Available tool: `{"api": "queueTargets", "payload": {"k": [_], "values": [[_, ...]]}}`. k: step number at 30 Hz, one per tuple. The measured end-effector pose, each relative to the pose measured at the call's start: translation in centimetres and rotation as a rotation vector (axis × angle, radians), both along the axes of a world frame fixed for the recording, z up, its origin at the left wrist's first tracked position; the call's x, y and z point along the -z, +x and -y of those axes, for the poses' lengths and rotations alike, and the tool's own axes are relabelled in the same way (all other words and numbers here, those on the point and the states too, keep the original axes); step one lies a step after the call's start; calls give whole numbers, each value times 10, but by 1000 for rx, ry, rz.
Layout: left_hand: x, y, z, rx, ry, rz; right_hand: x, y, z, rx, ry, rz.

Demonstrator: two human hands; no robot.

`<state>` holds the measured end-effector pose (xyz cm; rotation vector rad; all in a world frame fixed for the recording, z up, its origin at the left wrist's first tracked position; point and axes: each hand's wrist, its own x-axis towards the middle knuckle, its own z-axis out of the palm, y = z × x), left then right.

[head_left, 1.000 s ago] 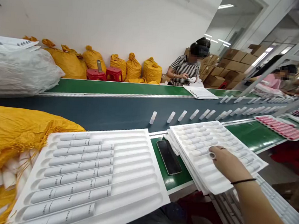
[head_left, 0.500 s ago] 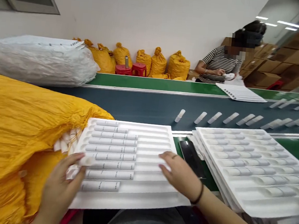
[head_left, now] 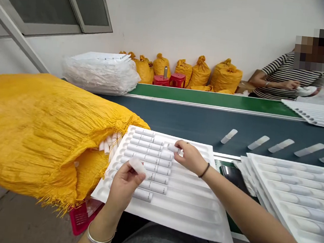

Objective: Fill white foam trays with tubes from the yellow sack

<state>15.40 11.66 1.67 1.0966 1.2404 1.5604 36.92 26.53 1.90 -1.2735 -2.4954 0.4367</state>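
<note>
– What are we holding in our left hand [head_left: 123, 184]?
– We're pinching a white piece [head_left: 137, 164] between thumb and fingers, over the printed tubes [head_left: 144, 158] lying in our white tray [head_left: 190, 213].
– And our right hand [head_left: 192, 158]?
– We're gripping a short tube [head_left: 172, 148] with that one, at the tray's far rows.
– We're also seeing an open yellow sack [head_left: 38, 125] beside the tray's left edge.

Head-worn view directed forward and down; white tray [head_left: 192, 191] framed close at 6 o'clock, wall [head_left: 189, 21] farther at 12.
</note>
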Motion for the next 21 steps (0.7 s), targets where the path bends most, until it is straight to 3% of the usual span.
{"api": "queueTargets", "payload": {"k": [2, 4, 7, 9, 11, 14, 17, 21], "values": [[-1, 2, 0, -34, -32, 242, -9, 6, 26, -25, -60, -154], [-6, 5, 1, -23, -62, 444, -15, 7, 55, -126, -238, -404], [-14, 11, 2, 80, -119, 547, -19, 4, 86, -226, -485, -725], [-17, 13, 3, 159, -128, 540, -22, 4, 93, -210, -474, -785], [-18, 12, 5, 205, -122, 514, -27, 5, 92, -240, -346, -745], [-17, 9, 8, 138, -127, 347, -38, 9, 84, -410, -111, -642], [-19, 3, 11, 31, -131, -105, -44, 11, 80, -486, 20, -575], [-31, -5, 17, 172, -24, -590, -43, 10, 81, -447, 25, -530]]}}
